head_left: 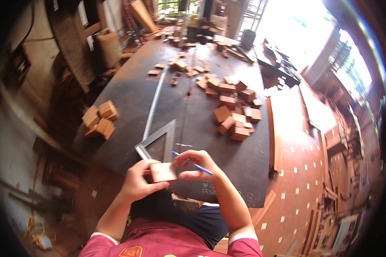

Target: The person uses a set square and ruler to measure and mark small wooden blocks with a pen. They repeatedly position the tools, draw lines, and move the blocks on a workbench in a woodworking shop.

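Held up just over the near edge of the dark table is a pale-faced wooden block (163,172). My left hand (140,182) grips it from its left side, thumb below and fingers behind. Between the fingers of my right hand (200,165) sits a blue pen (195,164), slanting down to the right; that hand is close to the block's right edge. Right behind the block, a metal set square (170,136) lies on the table, next to a long steel ruler (156,99) running away from me.
A heap of reddish wooden blocks (228,100) covers the table's right side. A small cluster of blocks (99,120) sits at its left edge. Offcuts (180,65) lie farther back on the dark tabletop (128,96). Long boards (275,137) stand along the right edge.
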Tool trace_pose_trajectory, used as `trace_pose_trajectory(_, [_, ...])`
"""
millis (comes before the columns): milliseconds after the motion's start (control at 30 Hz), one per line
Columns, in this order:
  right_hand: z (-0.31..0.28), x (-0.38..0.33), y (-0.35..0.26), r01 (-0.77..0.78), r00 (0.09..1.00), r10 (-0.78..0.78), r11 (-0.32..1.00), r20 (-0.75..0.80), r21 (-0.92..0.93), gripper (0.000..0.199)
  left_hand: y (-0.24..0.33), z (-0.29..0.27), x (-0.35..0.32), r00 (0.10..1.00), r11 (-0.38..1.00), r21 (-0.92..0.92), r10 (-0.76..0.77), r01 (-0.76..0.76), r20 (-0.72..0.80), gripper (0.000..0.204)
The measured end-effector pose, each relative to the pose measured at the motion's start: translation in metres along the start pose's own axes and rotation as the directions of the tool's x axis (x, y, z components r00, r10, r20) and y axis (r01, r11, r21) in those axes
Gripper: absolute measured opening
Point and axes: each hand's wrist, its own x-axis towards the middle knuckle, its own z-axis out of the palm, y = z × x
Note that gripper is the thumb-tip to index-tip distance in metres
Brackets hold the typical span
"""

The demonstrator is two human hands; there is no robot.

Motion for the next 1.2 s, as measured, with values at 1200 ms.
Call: trace_pose_trajectory(1200, [-0.095, -0.034, 0.002, -0.742, 0.272, -0.507, 0.431, -0.818, -0.514, 0.061, -0.138, -0.191, -0.026, 0.713, 0.834, 0.5, 0.203, 0.233, -0.672, 0.071])
